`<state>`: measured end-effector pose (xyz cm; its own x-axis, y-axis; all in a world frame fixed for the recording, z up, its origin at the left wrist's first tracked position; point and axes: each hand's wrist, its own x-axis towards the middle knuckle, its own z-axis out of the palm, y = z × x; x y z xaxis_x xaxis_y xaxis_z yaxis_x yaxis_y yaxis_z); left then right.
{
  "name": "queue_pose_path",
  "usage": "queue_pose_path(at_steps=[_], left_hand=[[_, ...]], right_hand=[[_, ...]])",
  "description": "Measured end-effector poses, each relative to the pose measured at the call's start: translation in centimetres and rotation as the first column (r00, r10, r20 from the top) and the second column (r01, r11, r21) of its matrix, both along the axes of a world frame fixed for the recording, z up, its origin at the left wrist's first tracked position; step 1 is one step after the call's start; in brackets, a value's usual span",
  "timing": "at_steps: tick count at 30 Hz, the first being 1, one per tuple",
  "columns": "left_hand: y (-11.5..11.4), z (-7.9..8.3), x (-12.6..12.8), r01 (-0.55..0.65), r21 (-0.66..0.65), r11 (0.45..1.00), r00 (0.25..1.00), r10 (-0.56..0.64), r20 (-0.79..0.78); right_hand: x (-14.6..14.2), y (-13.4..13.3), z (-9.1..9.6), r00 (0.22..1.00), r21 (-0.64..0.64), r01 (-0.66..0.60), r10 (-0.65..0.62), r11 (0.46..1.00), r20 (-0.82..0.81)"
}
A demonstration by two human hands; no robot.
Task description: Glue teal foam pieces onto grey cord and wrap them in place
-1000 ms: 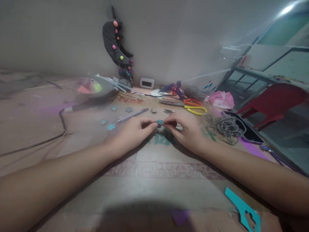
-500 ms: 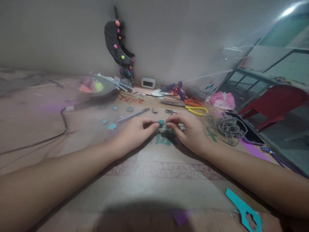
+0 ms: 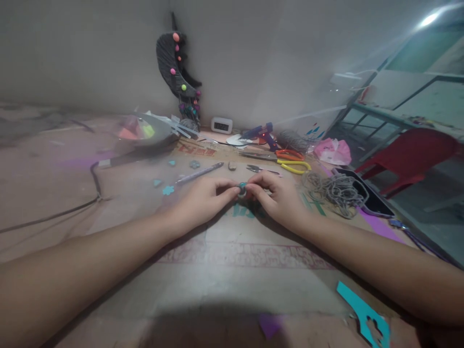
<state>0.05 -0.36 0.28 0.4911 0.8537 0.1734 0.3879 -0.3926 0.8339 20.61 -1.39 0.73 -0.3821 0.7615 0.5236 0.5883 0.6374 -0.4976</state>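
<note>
Between my fingertips, over the middle of the board, is a small teal foam piece (image 3: 242, 185) with a grey strand at its lower edge. My left hand (image 3: 206, 197) pinches the piece between thumb and forefinger. Close against its other side, my right hand (image 3: 282, 197) is closed in a pinch around what looks like the grey yarn, mostly hidden by the fingers. Thread snips (image 3: 257, 169) lie just beyond the right hand, and a pale pen (image 3: 200, 173) rests beyond the left. A teal foam flower (image 3: 168, 190) lies to the left.
Orange-and-yellow-handled scissors (image 3: 295, 166), a glue gun (image 3: 263, 134) and a white clock (image 3: 222, 125) stand toward the wall. Tangled grey yarn (image 3: 342, 193) and a phone (image 3: 377, 203) lie right. A cut teal foam scrap (image 3: 362, 309) sits near the front. A yarn-wrapped crescent (image 3: 168, 65) leans against the wall.
My right fingers have come closer to the left ones. The short strand that stretched between the hands now curves below the teal piece. The view has shifted slightly.
</note>
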Motion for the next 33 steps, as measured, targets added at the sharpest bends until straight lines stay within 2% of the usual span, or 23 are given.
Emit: queue_pose_path(at_steps=[5, 8, 12, 15, 18, 24, 29, 33], left_hand=[[0.03, -0.02, -0.03, 0.017, -0.02, 1.0, 0.999, -0.016, 0.035], [-0.1, 0.04, -0.02, 0.016, -0.032, 0.999, 1.0, -0.015, 0.026], [-0.32, 0.23, 0.06, 0.006, -0.019, 1.0, 1.0, -0.006, -0.017], [-0.46, 0.49, 0.12, 0.005, 0.019, 1.0, 0.996, -0.004, -0.085], [-0.48, 0.55, 0.1, 0.008, 0.013, 1.0, 0.997, -0.007, -0.083], [-0.3, -0.01, -0.03, 0.023, -0.019, 1.0, 0.999, -0.022, 0.05], [-0.34, -0.1, 0.08, 0.013, 0.005, 1.0, 0.997, -0.013, 0.074], [-0.55, 0.17, 0.22, -0.003, 0.019, 1.0, 0.998, 0.002, 0.063]], right_hand=[[-0.16, 0.05, -0.18, 0.978, -0.246, -0.044, -0.008, 0.968, -0.207], [-0.25, 0.13, -0.39, 0.959, -0.28, -0.062, -0.021, 0.958, -0.283], [-0.27, 0.09, -0.44, 0.967, -0.209, -0.058, 0.003, 0.976, -0.255], [-0.2, 0.0, -0.23, 0.987, -0.07, 0.008, -0.019, 0.997, -0.161], [-0.13, -0.09, -0.01, 0.997, 0.038, 0.061, -0.06, 0.997, -0.045], [-0.08, -0.1, -0.08, 0.997, 0.036, 0.07, -0.069, 0.997, -0.019], [-0.12, -0.08, -0.18, 0.998, 0.043, 0.058, -0.056, 0.997, -0.025], [-0.16, 0.06, -0.3, 1.0, 0.11, 0.027, -0.025, 0.994, -0.016]])
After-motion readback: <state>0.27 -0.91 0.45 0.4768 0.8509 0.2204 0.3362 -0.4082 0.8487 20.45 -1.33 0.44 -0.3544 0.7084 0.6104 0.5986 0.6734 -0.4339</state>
